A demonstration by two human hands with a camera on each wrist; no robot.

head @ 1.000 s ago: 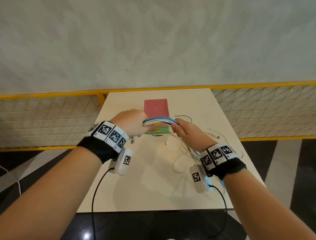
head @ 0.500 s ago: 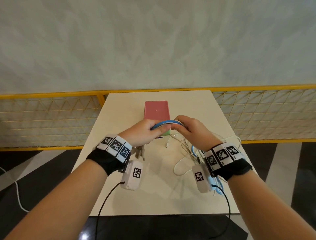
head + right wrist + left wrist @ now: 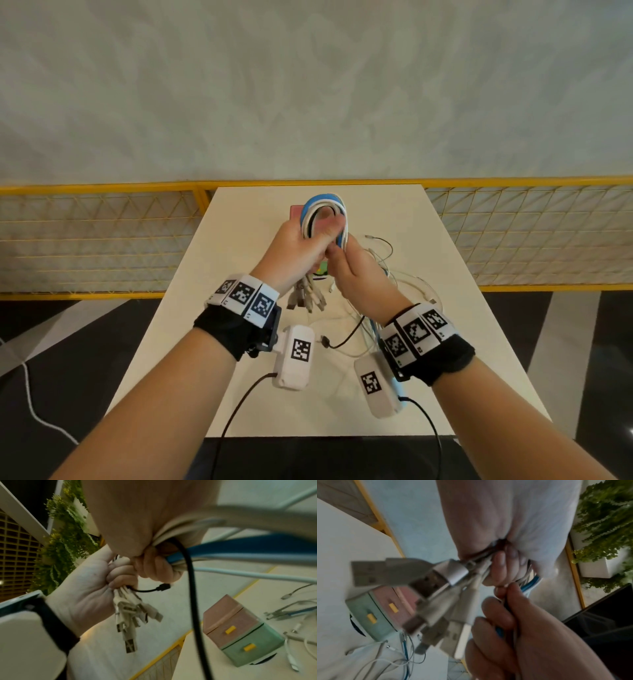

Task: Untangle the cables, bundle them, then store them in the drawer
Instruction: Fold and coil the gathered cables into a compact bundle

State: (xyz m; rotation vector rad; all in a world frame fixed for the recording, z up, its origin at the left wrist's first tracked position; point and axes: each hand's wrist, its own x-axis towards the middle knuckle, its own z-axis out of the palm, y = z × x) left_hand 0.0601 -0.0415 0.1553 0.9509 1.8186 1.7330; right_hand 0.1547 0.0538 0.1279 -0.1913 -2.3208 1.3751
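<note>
Compared with half a second earlier, the loop of cables [image 3: 323, 214] now stands upright above the hands instead of lying flat between them, and both hands have risen off the surface [image 3: 239, 219] and drawn closer together.

On the left, the left hand [image 3: 298, 245] is closed round the gathered cables; its fingers [image 3: 120, 574] curl tightly over the strands, with the thumb pressed across the front of the loop. A cluster of USB plugs [image 3: 306, 298] hangs below this fist, pointing down toward the near side, and a short black plug sticks out beside the lowest finger in the right wrist view. The loop, blue on the outside with white and black strands inside, arches above the fist.

Just right of it, touching it, the right hand [image 3: 359, 274] is also closed on the same bundle; its fingers [image 3: 496, 614] wrap the blue and black strands where they leave the loop. From there the cables trail down past the right wrist.

Behind the hands, on the far middle of the surface, sits the small drawer box [image 3: 240, 631], pink above and green below, both drawers closed. To its right, loose cables [image 3: 387, 263] lie spread on the surface.
</note>
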